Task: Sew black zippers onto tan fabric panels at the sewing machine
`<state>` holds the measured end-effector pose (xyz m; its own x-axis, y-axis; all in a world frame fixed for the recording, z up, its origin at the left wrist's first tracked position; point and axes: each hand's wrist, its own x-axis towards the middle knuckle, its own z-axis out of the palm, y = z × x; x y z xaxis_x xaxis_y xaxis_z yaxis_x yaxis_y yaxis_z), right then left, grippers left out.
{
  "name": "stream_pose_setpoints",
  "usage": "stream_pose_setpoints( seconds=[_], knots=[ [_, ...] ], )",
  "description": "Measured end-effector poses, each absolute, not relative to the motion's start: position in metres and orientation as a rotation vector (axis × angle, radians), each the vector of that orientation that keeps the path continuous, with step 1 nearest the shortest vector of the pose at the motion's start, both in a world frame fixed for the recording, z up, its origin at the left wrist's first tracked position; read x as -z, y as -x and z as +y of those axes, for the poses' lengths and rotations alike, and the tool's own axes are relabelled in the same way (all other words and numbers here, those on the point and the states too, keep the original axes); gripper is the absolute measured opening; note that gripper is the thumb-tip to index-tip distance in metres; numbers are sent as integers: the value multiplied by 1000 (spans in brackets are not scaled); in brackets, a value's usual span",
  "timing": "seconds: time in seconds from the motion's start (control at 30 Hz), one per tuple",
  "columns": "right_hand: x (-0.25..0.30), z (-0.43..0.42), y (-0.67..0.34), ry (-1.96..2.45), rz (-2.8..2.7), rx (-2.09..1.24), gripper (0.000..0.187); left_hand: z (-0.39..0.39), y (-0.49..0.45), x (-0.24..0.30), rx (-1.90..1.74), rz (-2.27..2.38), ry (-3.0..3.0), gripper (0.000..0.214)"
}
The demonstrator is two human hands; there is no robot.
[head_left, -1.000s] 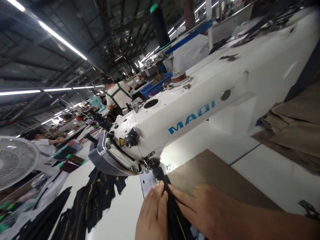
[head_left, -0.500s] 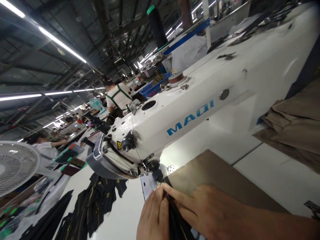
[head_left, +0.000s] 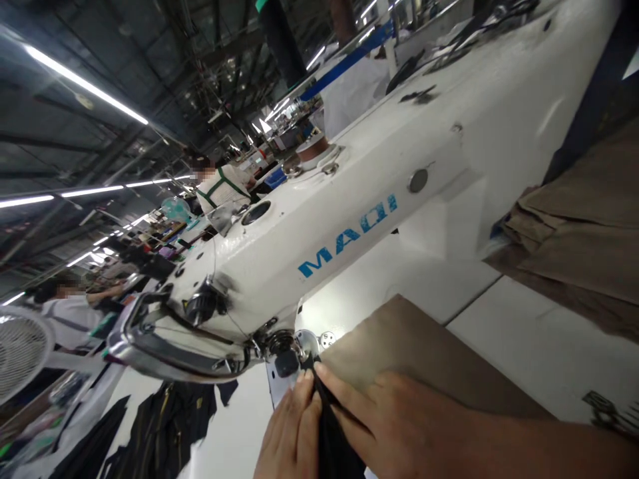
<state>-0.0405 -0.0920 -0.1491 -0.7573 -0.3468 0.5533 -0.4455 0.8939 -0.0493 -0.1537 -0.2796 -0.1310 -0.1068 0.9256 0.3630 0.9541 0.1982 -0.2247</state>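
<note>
A black zipper (head_left: 335, 442) runs up to the needle area of a white sewing machine (head_left: 349, 219), along the left edge of a brown fabric panel (head_left: 414, 346). My left hand (head_left: 288, 436) lies against the zipper's left side, fingers together and tips close to the presser foot. From the right, my right hand (head_left: 399, 416) pinches the zipper's edge, its index fingertip near the metal plate (head_left: 309, 342), and its palm rests over the panel. The needle itself is hidden behind the machine head.
Several black zippers with gold teeth (head_left: 164, 426) lie left on the table. Folded brown cloth (head_left: 594, 219) is piled at right, with dark scissor-like handles (head_left: 599, 409) nearer. A white fan (head_left: 22, 352) stands at far left. Co-workers (head_left: 222, 186) sit beyond the machine.
The view has shifted, so the machine and hands sit farther left. The fingertips remain close to the presser foot on the zipper.
</note>
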Motion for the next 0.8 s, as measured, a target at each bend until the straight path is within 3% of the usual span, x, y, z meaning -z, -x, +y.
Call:
stream_pose_setpoints(
  seconds=[0.13,0.23,0.53,0.8],
  knots=[
    [133,-88,32,-634,-2728,-481,63,-276,147,126,48,-2063,1770,33],
    [129,-89,29,-614,-2800,-696,68,-272,137,130,109,-2088,1679,33],
    [128,-94,29,-693,-2749,-752,55,-270,121,134,360,-2300,1559,28],
    [124,-97,31,-725,-2773,-819,58,-269,119,134,496,-2395,1508,19]
  ],
)
